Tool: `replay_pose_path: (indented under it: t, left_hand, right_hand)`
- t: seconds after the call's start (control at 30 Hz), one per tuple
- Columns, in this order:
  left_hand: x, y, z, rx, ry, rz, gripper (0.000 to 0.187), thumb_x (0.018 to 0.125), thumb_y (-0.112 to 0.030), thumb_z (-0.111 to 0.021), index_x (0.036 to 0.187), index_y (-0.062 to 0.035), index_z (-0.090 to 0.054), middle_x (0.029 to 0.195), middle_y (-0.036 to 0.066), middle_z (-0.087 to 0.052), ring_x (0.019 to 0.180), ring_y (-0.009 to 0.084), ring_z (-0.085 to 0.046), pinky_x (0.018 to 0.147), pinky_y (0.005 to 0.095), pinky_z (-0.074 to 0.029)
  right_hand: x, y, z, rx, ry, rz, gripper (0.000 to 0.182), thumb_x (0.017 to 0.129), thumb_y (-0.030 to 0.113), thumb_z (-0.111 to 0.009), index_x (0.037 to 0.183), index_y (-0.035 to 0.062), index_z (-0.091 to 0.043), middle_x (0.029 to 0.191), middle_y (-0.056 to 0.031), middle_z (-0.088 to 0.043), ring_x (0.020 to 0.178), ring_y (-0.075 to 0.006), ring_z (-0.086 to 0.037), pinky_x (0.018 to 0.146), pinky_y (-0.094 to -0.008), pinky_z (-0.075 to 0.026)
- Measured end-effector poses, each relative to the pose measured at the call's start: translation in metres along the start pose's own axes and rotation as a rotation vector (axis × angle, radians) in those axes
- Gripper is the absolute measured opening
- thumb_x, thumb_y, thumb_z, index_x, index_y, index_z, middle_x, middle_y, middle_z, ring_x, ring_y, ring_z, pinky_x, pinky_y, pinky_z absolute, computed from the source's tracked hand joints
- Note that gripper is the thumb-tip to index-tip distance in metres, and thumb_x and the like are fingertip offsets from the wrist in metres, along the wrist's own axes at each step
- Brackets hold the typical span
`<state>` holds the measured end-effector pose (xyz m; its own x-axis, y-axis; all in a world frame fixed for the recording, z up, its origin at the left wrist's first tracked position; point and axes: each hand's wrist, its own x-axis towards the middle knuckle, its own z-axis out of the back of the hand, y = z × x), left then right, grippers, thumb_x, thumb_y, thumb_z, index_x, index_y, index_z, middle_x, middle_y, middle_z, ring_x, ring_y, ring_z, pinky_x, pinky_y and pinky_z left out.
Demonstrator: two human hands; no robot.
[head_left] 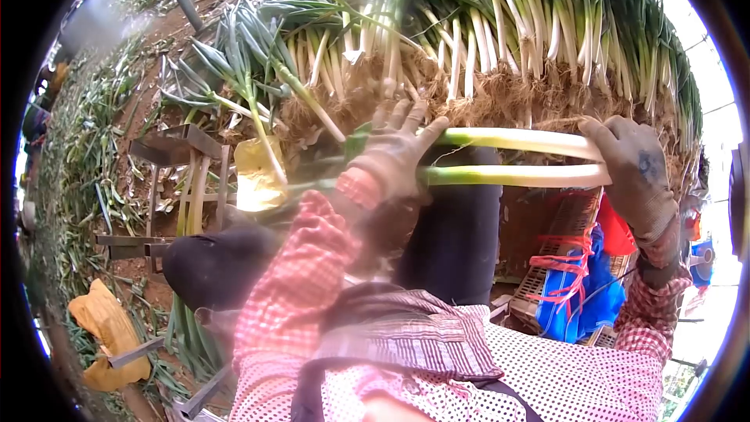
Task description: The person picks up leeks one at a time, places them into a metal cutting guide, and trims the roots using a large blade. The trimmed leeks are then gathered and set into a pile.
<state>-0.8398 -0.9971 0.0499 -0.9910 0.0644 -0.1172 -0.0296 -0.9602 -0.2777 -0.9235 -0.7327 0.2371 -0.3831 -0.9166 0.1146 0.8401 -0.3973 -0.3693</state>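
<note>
Two leeks [519, 176] lie side by side across my lap, white ends to the right and green parts to the left. My gloved right hand [639, 172] is closed around their white ends. My gloved left hand [397, 144], somewhat blurred by motion, is over the green part with its fingers spread. Whether its palm touches the leaves is hard to see. Just beyond both hands stands a big heap of leeks [539, 12], with brown, soil-covered roots [508, 86] facing me.
A metal frame [176, 144] stands at the left, with a yellow piece [260, 172] beside it. Loose leeks [250, 101] lean past it. At right, a plastic crate [574, 223] holds red ties [566, 266] and a blue bag [598, 293]. Cut leaves litter the ground at left.
</note>
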Motion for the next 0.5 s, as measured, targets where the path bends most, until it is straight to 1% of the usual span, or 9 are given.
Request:
replay_pose_path:
  t: [0.03, 0.13, 0.17, 0.2, 0.27, 0.33, 0.37, 0.47, 0.5]
  left_hand:
    - [0.009, 0.006, -0.011, -0.017, -0.095, -0.031, 0.115, 0.053, -0.041, -0.09, 0.148, -0.0181, -0.031, 0.155, 0.017, -0.024, 0.144, 0.0375, -0.021, 0.119, 0.049, -0.011]
    - [0.031, 0.028, -0.013, -0.313, -0.062, -0.162, 0.101, 0.054, -0.032, -0.09, 0.141, -0.0181, -0.041, 0.14, 0.017, -0.046, 0.135, 0.0345, -0.039, 0.116, 0.0456, -0.024]
    - [0.034, 0.037, -0.007, -0.555, 0.025, -0.162, 0.076, 0.055, -0.027, -0.089, 0.123, -0.0133, -0.056, 0.111, 0.013, -0.065, 0.111, 0.0307, -0.06, 0.1, 0.0396, -0.045]
    - [0.037, 0.046, -0.005, -0.598, 0.001, -0.159, 0.053, 0.06, -0.021, -0.086, 0.106, -0.0103, -0.062, 0.091, 0.01, -0.068, 0.087, 0.0279, -0.067, 0.079, 0.0374, -0.054]
    - [0.037, 0.062, 0.013, -0.32, -0.025, -0.184, 0.036, 0.067, -0.015, -0.081, 0.098, -0.0118, -0.063, 0.085, 0.008, -0.067, 0.079, 0.0249, -0.068, 0.073, 0.0367, -0.055]
    - [0.038, 0.103, 0.026, -0.382, -0.281, -0.378, 0.023, 0.077, -0.011, -0.073, 0.098, -0.012, -0.062, 0.084, 0.007, -0.067, 0.076, 0.0219, -0.067, 0.068, 0.0319, -0.055]
    - [-0.005, 0.107, 0.09, -0.283, -0.099, -0.15, 0.018, 0.082, -0.011, -0.067, 0.099, -0.011, -0.062, 0.084, 0.006, -0.067, 0.075, 0.0204, -0.067, 0.066, 0.0291, -0.056]
    - [-0.095, 0.17, 0.165, 0.079, -0.29, 0.02, 0.016, 0.095, -0.013, -0.053, 0.107, -0.0068, -0.061, 0.085, 0.006, -0.067, 0.078, 0.0175, -0.068, 0.064, 0.026, -0.057]
    - [-0.139, 0.184, 0.183, 0.169, -0.327, 0.106, 0.018, 0.094, -0.013, -0.055, 0.109, -0.0057, -0.061, 0.089, 0.006, -0.067, 0.082, 0.0179, -0.067, 0.068, 0.0271, -0.056]
  right_hand:
    - [0.0, -0.004, -0.004, 0.018, 0.011, -0.01, 0.041, 0.069, -0.004, -0.063, 0.108, 0.0049, -0.061, 0.086, -0.0107, -0.058, 0.083, -0.0309, -0.059, 0.072, -0.0411, -0.045]
    - [-0.001, -0.002, -0.009, 0.035, 0.083, -0.087, 0.049, 0.061, 0.002, -0.075, 0.108, 0.006, -0.061, 0.089, -0.0098, -0.059, 0.086, -0.0315, -0.059, 0.075, -0.0409, -0.045]
    - [0.001, 0.003, -0.007, 0.077, 0.082, -0.108, 0.052, 0.059, 0.003, -0.077, 0.109, 0.0062, -0.062, 0.092, -0.0105, -0.061, 0.087, -0.032, -0.06, 0.076, -0.0408, -0.045]
    - [0.005, 0.009, -0.004, 0.118, 0.078, -0.122, 0.055, 0.057, 0.005, -0.079, 0.109, 0.0064, -0.062, 0.095, -0.0111, -0.062, 0.088, -0.0325, -0.061, 0.076, -0.0407, -0.046]
    - [0.018, 0.02, 0.0, 0.189, 0.119, -0.179, 0.062, 0.053, 0.007, -0.082, 0.112, 0.0067, -0.062, 0.1, -0.0131, -0.064, 0.09, -0.034, -0.061, 0.078, -0.0412, -0.047]
    - [0.048, 0.035, 0.012, 0.28, 0.116, -0.178, 0.067, 0.053, 0.005, -0.081, 0.117, 0.0059, -0.061, 0.101, -0.0154, -0.064, 0.092, -0.037, -0.061, 0.082, -0.0435, -0.049]
    - [0.059, 0.038, 0.006, 0.258, 0.019, -0.126, 0.069, 0.055, 0.004, -0.08, 0.121, 0.0052, -0.058, 0.103, -0.0165, -0.064, 0.094, -0.0378, -0.061, 0.083, -0.0438, -0.049]
    - [0.115, 0.055, -0.012, 0.289, -0.221, 0.056, 0.076, 0.07, 0.01, -0.073, 0.139, 0.0003, -0.042, 0.118, -0.0222, -0.059, 0.107, -0.0404, -0.06, 0.09, -0.0431, -0.049]
    - [0.154, 0.076, -0.017, 0.333, -0.313, 0.17, 0.076, 0.071, 0.011, -0.074, 0.139, -0.0003, -0.042, 0.119, -0.0219, -0.059, 0.108, -0.04, -0.06, 0.091, -0.043, -0.049]
